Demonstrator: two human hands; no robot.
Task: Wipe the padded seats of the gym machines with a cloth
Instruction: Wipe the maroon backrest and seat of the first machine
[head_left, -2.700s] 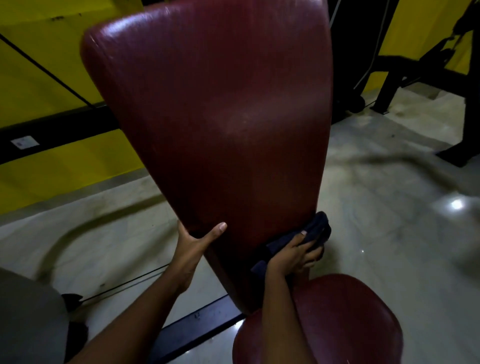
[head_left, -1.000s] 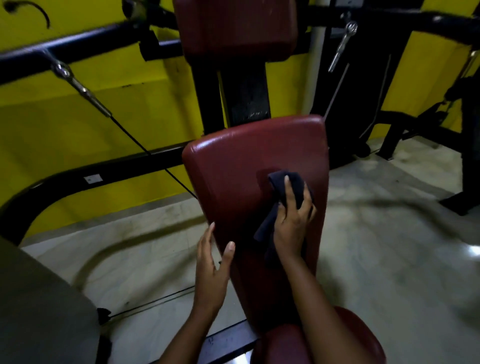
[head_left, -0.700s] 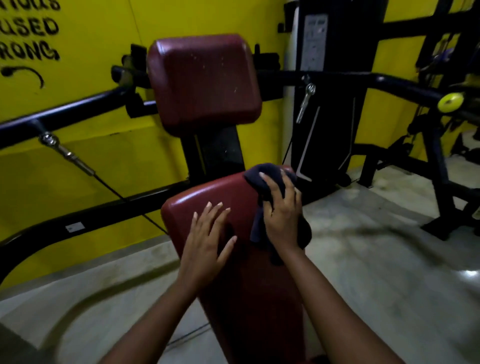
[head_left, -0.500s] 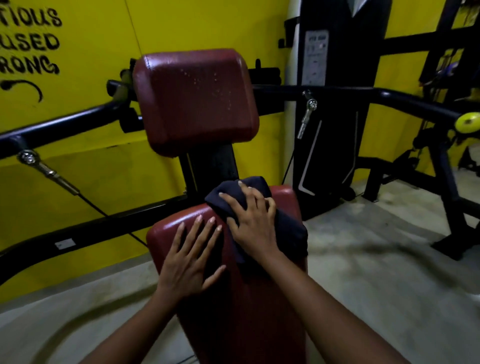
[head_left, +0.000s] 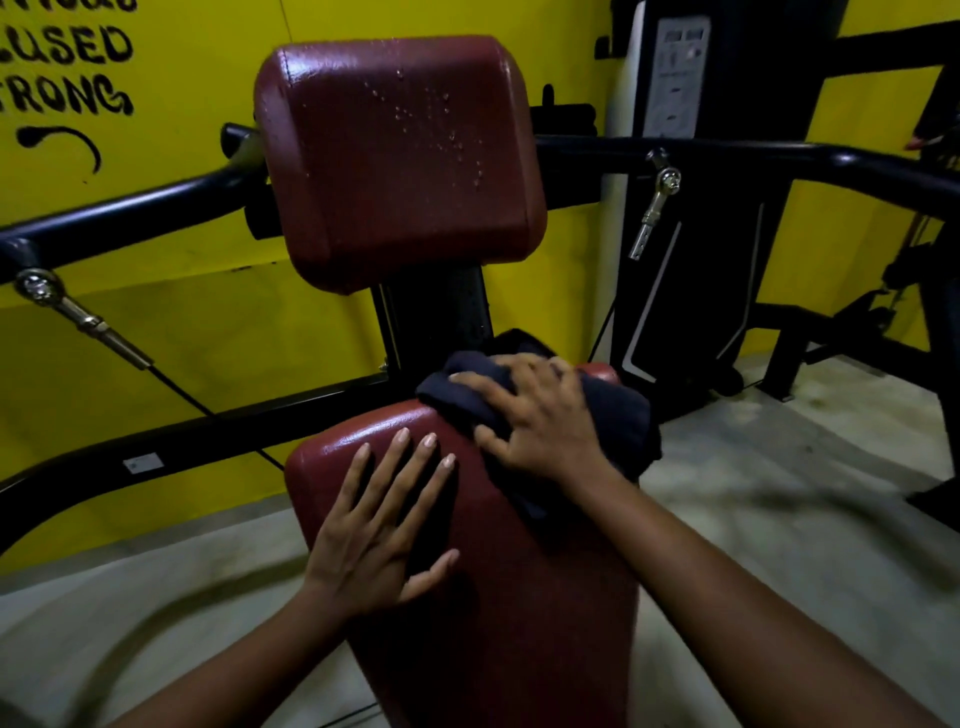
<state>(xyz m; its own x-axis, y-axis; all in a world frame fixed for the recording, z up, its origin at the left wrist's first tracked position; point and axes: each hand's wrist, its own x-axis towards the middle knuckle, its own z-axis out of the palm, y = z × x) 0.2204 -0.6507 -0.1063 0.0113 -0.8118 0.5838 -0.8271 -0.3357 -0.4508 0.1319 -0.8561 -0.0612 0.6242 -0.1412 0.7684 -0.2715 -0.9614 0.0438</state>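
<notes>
Two hands show. The left hand (head_left: 374, 530) lies flat, fingers spread, on the lower pad (head_left: 498, 597), one of two red pads. The upper pad (head_left: 400, 156) carries water drops. One dark cloth (head_left: 618, 415) sits bunched on the lower pad's top edge, gripped under the right hand (head_left: 540, 421).

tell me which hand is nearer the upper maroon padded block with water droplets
Right. The right hand holds the dark cloth on top of the lower maroon pad, just below the upper block; the left hand lies flat farther down it.
</notes>
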